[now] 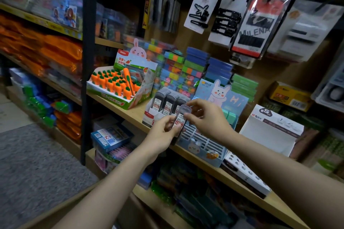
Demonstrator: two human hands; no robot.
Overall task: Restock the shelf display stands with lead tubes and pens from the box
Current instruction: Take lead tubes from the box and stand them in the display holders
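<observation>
Handling: the lead tube [181,119] looks light, stiff and smooth, so probably slippery; thin plastic that should take a firm pinch (my judgement only).
Hold: best taken by the flat sides near an end, leaving the other end free to drop into a slot.
Look: slim dark case, pale rounded cap, white-and-red label.
Left hand [163,132]: fingers curled round the tube's lower part.
Right hand [206,117]: fingertips pinching its upper end.
Place: held in the air just before the lead display stand [158,115] on the wooden shelf [134,111], beside the blue bunny stand [214,98].
</observation>
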